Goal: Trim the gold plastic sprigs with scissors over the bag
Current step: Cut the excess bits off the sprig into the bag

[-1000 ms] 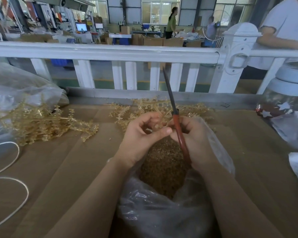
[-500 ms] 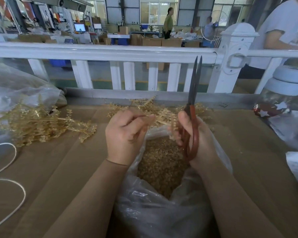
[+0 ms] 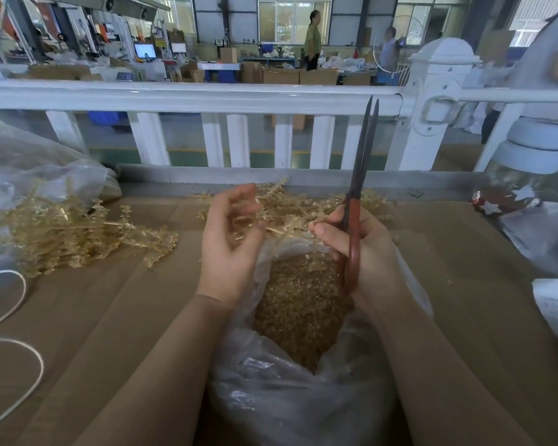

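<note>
Since the previous frame, my left hand (image 3: 231, 243) has opened, fingers loosely curled and empty, at frame centre. My right hand (image 3: 364, 252) grips the upright scissors (image 3: 356, 201), blades nearly closed, pinching a gold sprig (image 3: 287, 231) above the bag (image 3: 290, 391).

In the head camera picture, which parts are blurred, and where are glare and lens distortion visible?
Head view: the left hand is smeared by motion blur, so its fingers look soft; the long red-handled scissors and right hand are sharper. The bright windows at the back are washed out, the clear plastic bag shows white glare patches, and the white railing bows from wide-angle distortion.
</note>
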